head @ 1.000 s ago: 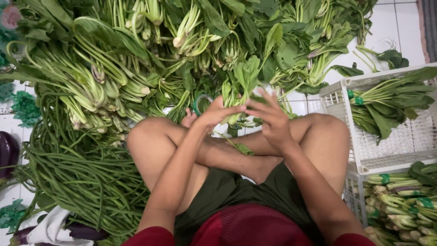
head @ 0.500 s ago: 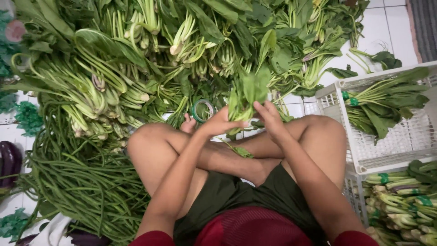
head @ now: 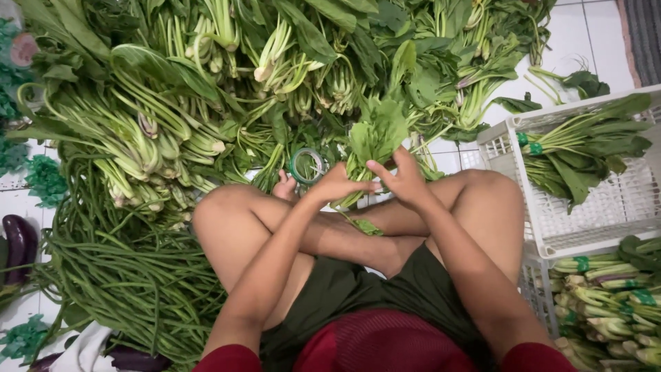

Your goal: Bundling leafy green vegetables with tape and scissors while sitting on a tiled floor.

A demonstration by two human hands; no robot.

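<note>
Both hands pinch the bunch of greens (head: 375, 141) over the crossed legs: left hand (head: 337, 184) wraps the stems, right hand (head: 406, 180) steadies. I'd square the stem ends, tape roll (head: 308, 166) just beside.

A single head-worn view looks steeply down over the person's crossed legs, close to the hands (head: 372, 182) at centre. It faces the far heap of leafy greens (head: 241, 89), with a white crate (head: 551, 220) at right.
</note>
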